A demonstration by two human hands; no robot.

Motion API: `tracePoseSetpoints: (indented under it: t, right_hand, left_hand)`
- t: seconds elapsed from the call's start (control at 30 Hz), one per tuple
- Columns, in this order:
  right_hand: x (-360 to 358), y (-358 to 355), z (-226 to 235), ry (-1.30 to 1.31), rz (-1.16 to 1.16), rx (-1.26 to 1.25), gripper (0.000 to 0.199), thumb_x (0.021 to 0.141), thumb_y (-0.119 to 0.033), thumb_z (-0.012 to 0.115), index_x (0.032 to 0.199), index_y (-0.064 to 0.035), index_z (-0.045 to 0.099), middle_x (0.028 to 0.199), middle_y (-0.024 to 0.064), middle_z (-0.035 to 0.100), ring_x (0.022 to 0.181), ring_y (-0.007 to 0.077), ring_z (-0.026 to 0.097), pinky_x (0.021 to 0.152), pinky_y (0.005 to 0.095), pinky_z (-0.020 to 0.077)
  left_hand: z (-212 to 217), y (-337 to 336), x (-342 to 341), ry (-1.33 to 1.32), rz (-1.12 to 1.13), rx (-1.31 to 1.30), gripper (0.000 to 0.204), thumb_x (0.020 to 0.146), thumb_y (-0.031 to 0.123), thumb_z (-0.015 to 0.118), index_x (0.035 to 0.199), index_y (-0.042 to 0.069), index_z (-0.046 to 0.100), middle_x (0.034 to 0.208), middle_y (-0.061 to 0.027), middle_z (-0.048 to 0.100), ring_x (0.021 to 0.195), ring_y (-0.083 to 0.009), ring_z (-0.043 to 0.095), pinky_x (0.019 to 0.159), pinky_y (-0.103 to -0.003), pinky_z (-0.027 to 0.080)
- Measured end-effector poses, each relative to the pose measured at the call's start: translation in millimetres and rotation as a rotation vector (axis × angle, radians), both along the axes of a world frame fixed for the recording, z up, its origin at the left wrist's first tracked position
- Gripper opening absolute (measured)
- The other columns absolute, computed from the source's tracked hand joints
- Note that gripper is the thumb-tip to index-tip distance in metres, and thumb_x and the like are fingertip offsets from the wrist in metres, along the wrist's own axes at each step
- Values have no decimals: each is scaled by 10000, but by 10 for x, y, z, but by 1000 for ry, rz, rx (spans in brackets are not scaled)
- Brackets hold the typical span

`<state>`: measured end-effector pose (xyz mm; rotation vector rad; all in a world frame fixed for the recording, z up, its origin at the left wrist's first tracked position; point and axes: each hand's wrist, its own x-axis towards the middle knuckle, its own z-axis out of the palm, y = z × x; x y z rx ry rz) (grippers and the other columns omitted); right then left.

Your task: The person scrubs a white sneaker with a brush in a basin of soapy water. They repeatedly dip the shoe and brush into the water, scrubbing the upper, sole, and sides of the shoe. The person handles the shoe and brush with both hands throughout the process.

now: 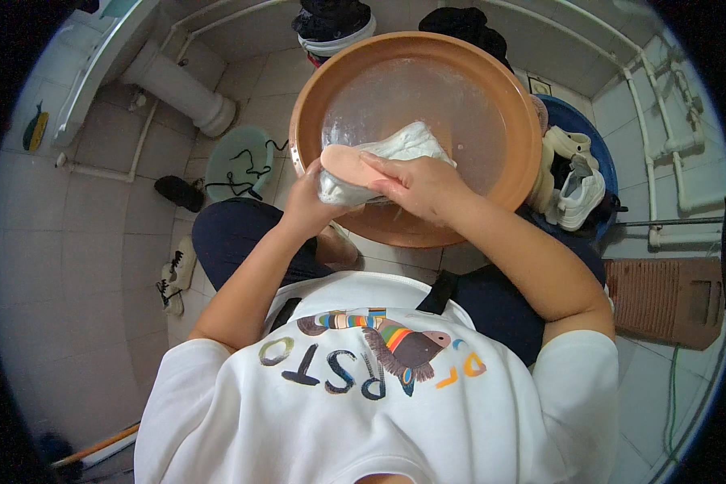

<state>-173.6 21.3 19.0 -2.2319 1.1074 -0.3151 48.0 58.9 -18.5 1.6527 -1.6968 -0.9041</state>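
A white shoe is held tilted over the near left rim of a large orange basin of cloudy, sudsy water. My left hand grips the shoe at its near left end. Closed around a pink brush, my right hand presses it against the shoe. The brush has a smooth oval back. Its bristles are hidden from this angle, and the brush and my right hand cover part of the shoe.
On the right, a blue basin holds several light shoes, beside a brown washboard. To the left are a pale green basin with dark laces, a black shoe and white shoes. A bucket stands behind.
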Motion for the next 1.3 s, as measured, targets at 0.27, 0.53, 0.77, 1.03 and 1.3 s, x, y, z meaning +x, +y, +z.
tracePoseSetpoints:
  t: [0.27, 0.53, 0.77, 1.03, 1.3]
  right_hand:
    - [-188, -130, -218, -5, -171, 33, 446, 848, -550, 351, 1167, -297, 536, 988, 197, 612, 907, 351, 598, 789, 435, 465]
    - [-405, -438, -298, 166, -229, 140, 596, 824, -611, 290, 1161, -193, 549, 1074, 212, 582, 974, 352, 575, 835, 436, 437]
    - [-166, -21, -162, 90, -59, 117, 549, 840, -594, 342, 1223, -240, 513, 1076, 198, 576, 1001, 335, 552, 870, 404, 422]
    - [-902, -874, -1066, -59, -439, 164, 895, 696, -727, 487, 1278, -49, 436, 1171, 257, 513, 1045, 348, 522, 900, 403, 374]
    - [-724, -782, -736, -983, -559, 702, 667, 755, -653, 518, 1126, -98, 520, 958, 64, 532, 845, 168, 487, 664, 309, 409]
  left_hand:
    - [-21, -24, -85, 33, -66, -67, 725, 588, 95, 767, 1216, -18, 423, 1129, -160, 551, 1049, -240, 537, 891, -320, 421]
    - [-38, 47, -94, -34, -40, -37, 754, 550, 18, 743, 1228, 12, 414, 1140, -123, 534, 1061, -223, 516, 918, -314, 401]
    - [-46, 46, -56, -120, -37, -25, 747, 572, 87, 741, 1234, 7, 405, 1135, -151, 535, 1050, -247, 528, 904, -322, 406]
    - [-200, 17, 29, 519, 214, 169, 729, 548, -39, 615, 1240, 33, 398, 1150, -135, 501, 1083, -234, 499, 911, -324, 401]
    - [-236, 7, -53, 1216, 121, 439, 709, 612, -9, 496, 1295, 67, 321, 1230, -103, 438, 1157, -262, 437, 968, -385, 387]
